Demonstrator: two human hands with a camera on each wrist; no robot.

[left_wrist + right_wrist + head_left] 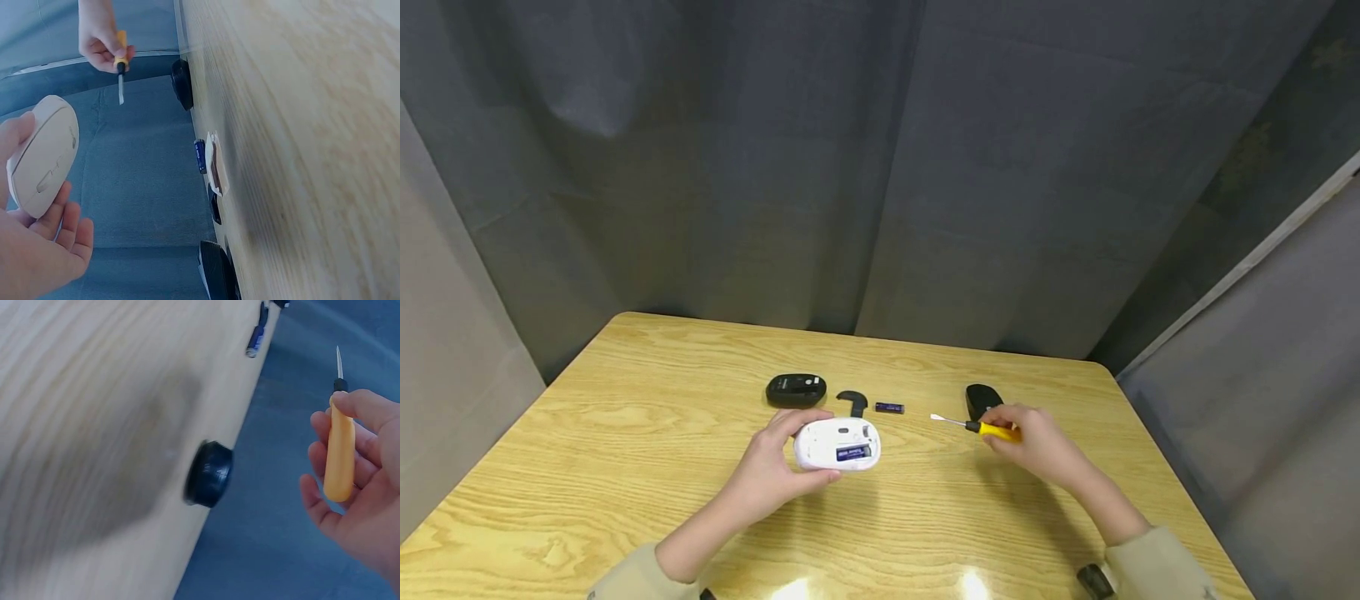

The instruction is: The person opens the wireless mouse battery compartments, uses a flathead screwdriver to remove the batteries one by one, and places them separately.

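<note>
My left hand (766, 473) grips a white computer mouse (822, 443) by its edges above the table, fingers on the far side and thumb on the near side. Its underside faces up toward my head, and a dark blue battery (852, 452) shows in its uncovered compartment. Between thumb and fingers, my right hand (1036, 443) holds a screwdriver by its yellow handle (340, 453). The flat metal blade (947, 419) points left toward the white mouse. Right behind that hand, a black mouse (981, 399) is partly covered by the fingers in the head view.
Another black mouse (796, 390) lies underside up at the back left. A black battery cover (853, 400) and a loose blue battery (890, 408) lie on the wooden table (647, 400). A thin white piece (215, 164) is beside the battery. Grey curtains (760, 167) surround the table.
</note>
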